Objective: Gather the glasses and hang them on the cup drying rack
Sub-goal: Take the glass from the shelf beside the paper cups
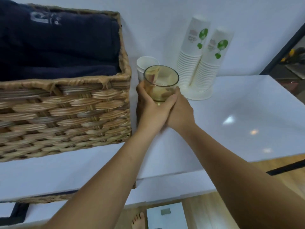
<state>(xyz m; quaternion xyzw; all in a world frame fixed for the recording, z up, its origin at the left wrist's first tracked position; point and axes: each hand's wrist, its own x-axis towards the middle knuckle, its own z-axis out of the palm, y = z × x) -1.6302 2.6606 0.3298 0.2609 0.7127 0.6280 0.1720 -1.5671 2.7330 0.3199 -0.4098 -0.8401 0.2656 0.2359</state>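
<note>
Head view: left hand (149, 104) and right hand (180, 111) both wrap around one smooth, round, see-through glass cup (160, 81); bumpy brown woven basket (66, 113) sits at nine o'clock.

One glass (160, 83) in your two hands, left hand (151, 111) and right hand (180, 111), one upright paper cup (146, 63) just beyond your left hand, two upturned cup stacks beyond your right, left stack (191, 55) and right stack (211, 63), one wicker basket (66, 113) left of both.
</note>
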